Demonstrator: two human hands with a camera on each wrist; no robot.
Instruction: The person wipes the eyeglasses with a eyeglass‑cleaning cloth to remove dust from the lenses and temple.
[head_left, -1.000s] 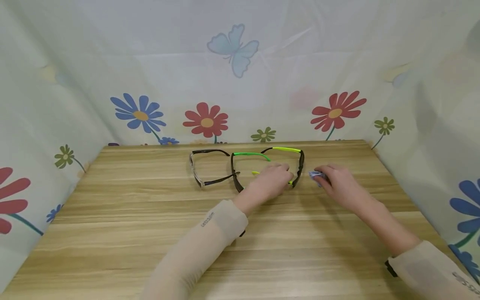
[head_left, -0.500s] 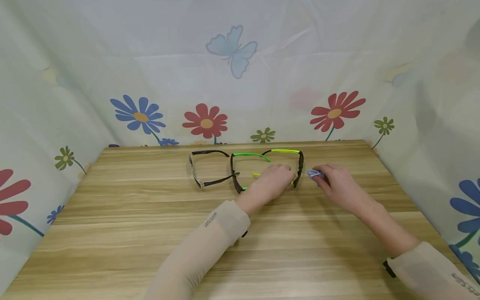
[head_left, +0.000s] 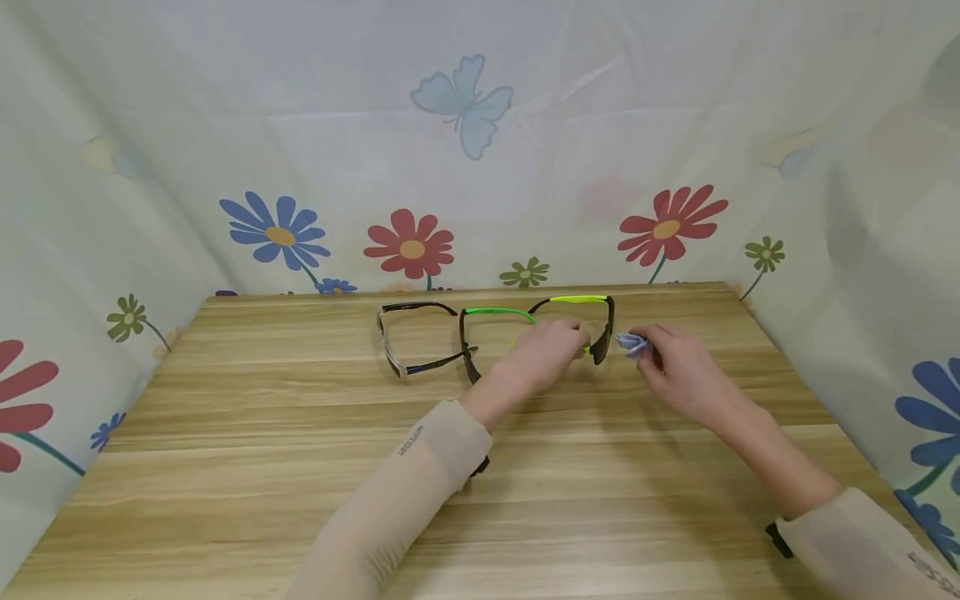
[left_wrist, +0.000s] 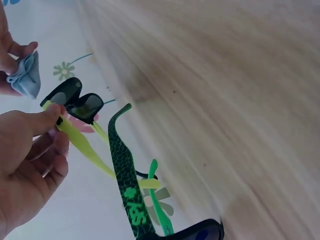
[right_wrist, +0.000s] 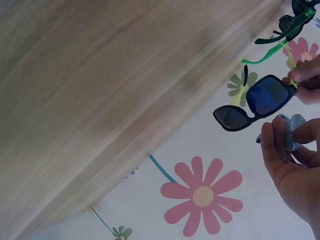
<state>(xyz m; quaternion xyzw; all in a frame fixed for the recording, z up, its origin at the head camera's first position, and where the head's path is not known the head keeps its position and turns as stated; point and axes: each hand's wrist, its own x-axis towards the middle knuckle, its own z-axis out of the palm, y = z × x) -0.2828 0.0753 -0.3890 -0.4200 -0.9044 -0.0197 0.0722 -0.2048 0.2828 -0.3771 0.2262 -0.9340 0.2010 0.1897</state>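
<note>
My left hand [head_left: 543,354] pinches the near temple of black-framed sunglasses [head_left: 601,346] with yellow-green temples. Their dark lenses [right_wrist: 267,96] show well in the right wrist view, facing the other hand. Just to their right, my right hand [head_left: 686,375] holds a bunched light-blue cloth [head_left: 632,343] between thumb and fingers. A narrow gap lies between cloth and lenses. In the left wrist view, thumb and fingertips grip the yellow temple [left_wrist: 82,145] close to its hinge. Left of these, green-templed sunglasses [head_left: 495,312] stand on the table, partly hidden behind my left hand and wrist.
Glasses with a clear front and dark temples [head_left: 397,367] lie farthest left, one temple tip overlapping the green-templed pair. The wood-grain table [head_left: 300,450] ends at a flower-printed curtain [head_left: 525,183] behind and at both sides.
The yellow-templed sunglasses have tilted and shifted slightly right, so a lens now shows beside the cloth. My left hand moved up a little with them; the right hand keeps the cloth nearly in place.
</note>
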